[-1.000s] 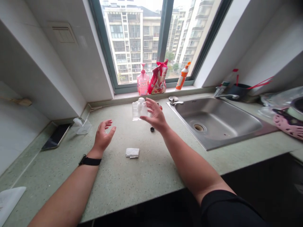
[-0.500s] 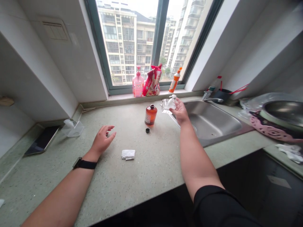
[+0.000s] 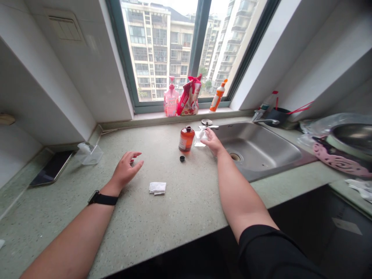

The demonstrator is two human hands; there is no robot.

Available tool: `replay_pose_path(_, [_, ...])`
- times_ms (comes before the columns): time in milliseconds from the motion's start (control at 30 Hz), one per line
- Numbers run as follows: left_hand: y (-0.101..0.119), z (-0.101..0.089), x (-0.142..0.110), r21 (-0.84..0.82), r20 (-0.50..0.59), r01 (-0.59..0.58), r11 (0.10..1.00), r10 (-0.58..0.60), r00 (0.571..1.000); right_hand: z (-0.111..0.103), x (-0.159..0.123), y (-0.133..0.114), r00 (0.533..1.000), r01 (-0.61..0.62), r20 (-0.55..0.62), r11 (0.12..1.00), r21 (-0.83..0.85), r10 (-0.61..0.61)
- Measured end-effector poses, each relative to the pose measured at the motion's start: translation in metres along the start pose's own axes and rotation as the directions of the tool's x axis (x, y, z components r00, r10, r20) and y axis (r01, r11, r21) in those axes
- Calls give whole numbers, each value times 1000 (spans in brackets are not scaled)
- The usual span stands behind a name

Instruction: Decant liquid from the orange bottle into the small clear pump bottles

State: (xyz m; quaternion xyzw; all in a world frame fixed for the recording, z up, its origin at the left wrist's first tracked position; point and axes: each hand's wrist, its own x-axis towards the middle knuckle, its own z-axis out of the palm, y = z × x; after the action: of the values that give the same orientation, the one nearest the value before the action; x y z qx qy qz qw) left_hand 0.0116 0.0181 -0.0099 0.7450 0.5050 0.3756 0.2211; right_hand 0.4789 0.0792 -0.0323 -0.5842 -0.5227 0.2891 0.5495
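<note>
My left hand (image 3: 126, 170) rests over the counter with its fingers apart and nothing in it; a black-banded watch is on the wrist. My right hand (image 3: 214, 142) reaches to the sink's left edge, its fingers on a small clear pump bottle (image 3: 200, 138) with a white top. The fingers partly cover this bottle, which looks to be down on the counter. Just left of it stands an amber bottle (image 3: 186, 139) with an uncapped neck and orange-brown contents. Its small black cap (image 3: 182, 159) lies in front. A folded white tissue (image 3: 157, 188) lies between my hands.
Right of my right hand is the steel sink (image 3: 286, 152) with its faucet (image 3: 270, 121). At left lie a phone (image 3: 52, 168) and a clear plastic container (image 3: 92, 155). A pink pump bottle (image 3: 171, 101), a red bag (image 3: 189, 99) and an orange bottle (image 3: 217, 97) line the windowsill.
My right hand has moved left and lower with the clear pump bottle, bringing it beside the amber bottle. My left hand has stayed almost still. The view has shifted slightly.
</note>
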Motion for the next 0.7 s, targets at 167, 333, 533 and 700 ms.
replay_pose_path(167, [1, 0, 0, -2, 16, -15, 1000, 15, 1000, 5, -2, -2, 988, -22, -155, 988, -153, -2])
replay_pose_path(333, [3, -1, -1, 2, 10, -19, 1000, 19, 1000, 17, -9, -11, 973, -11, -224, 953, -303, -60])
replay_pose_path(533, [3, 0, -2, 7, 13, -30, 1000, 30, 999, 23, -13, -17, 981, 15, -181, 954, -298, -72])
replay_pose_path(700, [4, 0, -2, 9, 18, -29, 1000, 29, 999, 26, -14, -17, 984, 37, -158, 957, -287, -85])
